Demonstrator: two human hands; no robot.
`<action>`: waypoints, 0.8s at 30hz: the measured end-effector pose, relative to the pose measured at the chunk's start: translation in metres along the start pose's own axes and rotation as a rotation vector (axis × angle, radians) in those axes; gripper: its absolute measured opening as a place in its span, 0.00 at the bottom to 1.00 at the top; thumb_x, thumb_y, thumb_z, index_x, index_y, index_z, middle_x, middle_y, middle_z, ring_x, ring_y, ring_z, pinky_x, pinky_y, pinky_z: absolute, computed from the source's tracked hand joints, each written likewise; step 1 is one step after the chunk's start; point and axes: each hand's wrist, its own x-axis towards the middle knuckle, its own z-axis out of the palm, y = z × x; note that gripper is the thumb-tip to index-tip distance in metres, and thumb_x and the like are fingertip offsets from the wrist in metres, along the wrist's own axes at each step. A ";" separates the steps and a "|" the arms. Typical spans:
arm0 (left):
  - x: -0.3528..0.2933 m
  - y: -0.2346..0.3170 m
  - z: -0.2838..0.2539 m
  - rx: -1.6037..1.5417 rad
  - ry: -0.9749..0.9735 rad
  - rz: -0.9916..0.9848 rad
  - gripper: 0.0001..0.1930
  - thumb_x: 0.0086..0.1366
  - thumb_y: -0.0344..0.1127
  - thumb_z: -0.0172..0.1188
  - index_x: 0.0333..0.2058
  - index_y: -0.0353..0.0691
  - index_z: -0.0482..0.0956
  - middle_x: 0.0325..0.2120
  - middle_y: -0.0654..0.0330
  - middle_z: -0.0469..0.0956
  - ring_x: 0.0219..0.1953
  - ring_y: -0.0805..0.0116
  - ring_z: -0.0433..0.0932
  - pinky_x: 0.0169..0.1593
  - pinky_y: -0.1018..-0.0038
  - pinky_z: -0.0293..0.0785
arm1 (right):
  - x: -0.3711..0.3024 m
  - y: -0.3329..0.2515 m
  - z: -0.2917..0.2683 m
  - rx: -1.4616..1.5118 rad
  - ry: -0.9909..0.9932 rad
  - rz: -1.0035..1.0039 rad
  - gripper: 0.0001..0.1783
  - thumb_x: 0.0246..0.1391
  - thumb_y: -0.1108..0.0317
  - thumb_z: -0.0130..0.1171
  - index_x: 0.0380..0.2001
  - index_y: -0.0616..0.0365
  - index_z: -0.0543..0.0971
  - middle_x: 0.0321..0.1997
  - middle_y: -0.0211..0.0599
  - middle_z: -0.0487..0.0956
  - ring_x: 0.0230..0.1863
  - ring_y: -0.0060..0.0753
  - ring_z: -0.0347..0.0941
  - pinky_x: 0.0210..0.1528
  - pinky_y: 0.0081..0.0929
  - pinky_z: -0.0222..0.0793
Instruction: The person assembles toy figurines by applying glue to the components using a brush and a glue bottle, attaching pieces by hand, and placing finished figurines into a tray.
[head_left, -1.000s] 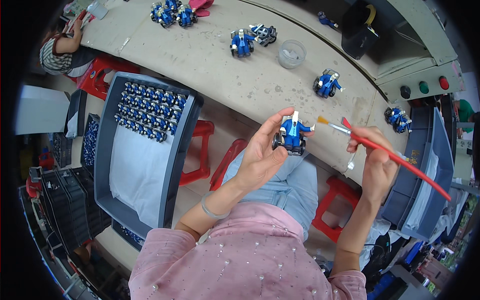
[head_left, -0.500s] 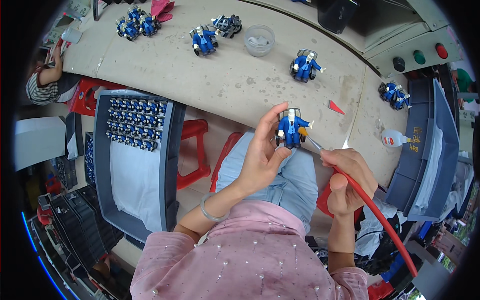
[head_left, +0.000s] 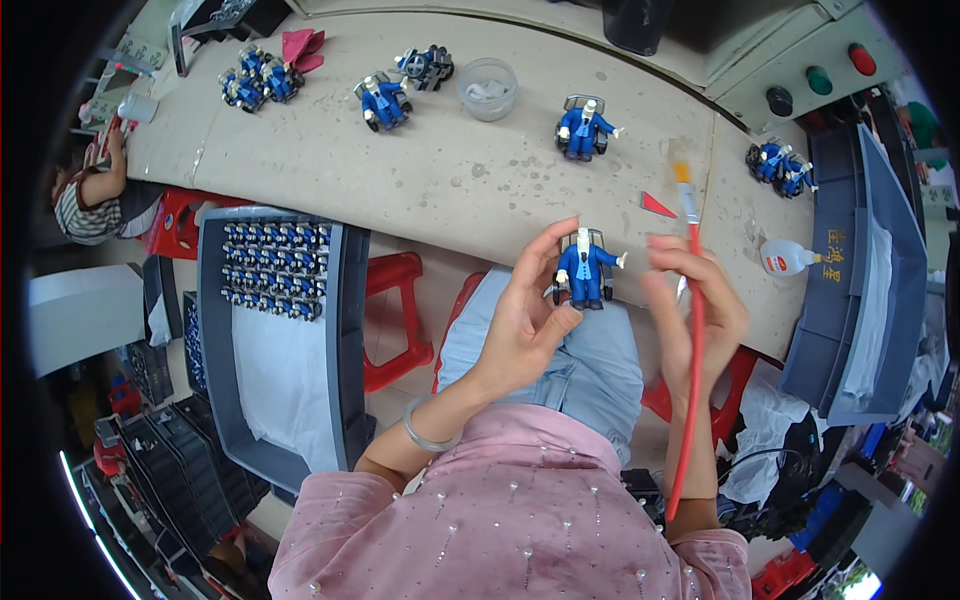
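My left hand [head_left: 528, 318] grips a small toy figure in a blue suit [head_left: 584, 268], which sits in a dark wheeled chair and faces up. Fingers and thumb hold it by its left side, above my lap near the table edge. In my right hand [head_left: 715, 318], just right of the figure, is a brush with a long red handle [head_left: 688, 204]. Its orange-yellow bristles point away from me over the table, apart from the figure. Another such figure [head_left: 584, 128] sits farther off on the table. A small red triangular piece [head_left: 657, 205] lies by the brush.
A clear cup [head_left: 488, 90], several more figures [head_left: 383, 101] and a pink cloth [head_left: 301, 48] are on the table [head_left: 440, 170]. At right are a white bottle [head_left: 787, 258] and a blue-grey bin [head_left: 835, 280]. A grey tray [head_left: 345, 330] holds rows of figures, left. Another person [head_left: 95, 200] sits far left.
The brush has come off the figure and swung upright, its bristles now pointing away over the table. My left hand still holds the figure. The view has shifted slightly.
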 end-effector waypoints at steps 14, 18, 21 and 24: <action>0.001 0.002 -0.003 0.013 -0.060 -0.015 0.37 0.61 0.35 0.61 0.63 0.31 0.50 0.55 0.53 0.64 0.57 0.65 0.65 0.60 0.69 0.61 | -0.011 0.024 0.009 0.473 0.134 0.357 0.08 0.48 0.85 0.59 0.28 0.63 0.71 0.34 0.43 0.79 0.39 0.25 0.75 0.43 0.23 0.72; 0.002 0.002 -0.005 -0.008 -0.042 0.005 0.38 0.60 0.33 0.61 0.62 0.29 0.50 0.55 0.50 0.64 0.57 0.61 0.67 0.59 0.65 0.66 | -0.009 0.014 0.001 0.410 0.145 0.301 0.08 0.48 0.85 0.59 0.28 0.62 0.72 0.35 0.43 0.80 0.41 0.26 0.75 0.45 0.24 0.71; 0.002 0.002 -0.005 -0.009 -0.064 0.005 0.36 0.61 0.31 0.60 0.62 0.28 0.50 0.55 0.50 0.64 0.57 0.61 0.67 0.59 0.64 0.65 | -0.006 0.015 0.000 0.437 0.153 0.319 0.08 0.48 0.85 0.59 0.28 0.62 0.72 0.35 0.43 0.80 0.41 0.26 0.76 0.46 0.23 0.71; 0.003 0.001 -0.004 -0.051 -0.076 -0.012 0.35 0.61 0.29 0.58 0.63 0.30 0.49 0.55 0.49 0.64 0.58 0.57 0.66 0.59 0.63 0.65 | -0.004 0.016 -0.001 0.406 0.159 0.328 0.08 0.48 0.85 0.59 0.28 0.62 0.72 0.35 0.43 0.80 0.41 0.27 0.76 0.45 0.23 0.71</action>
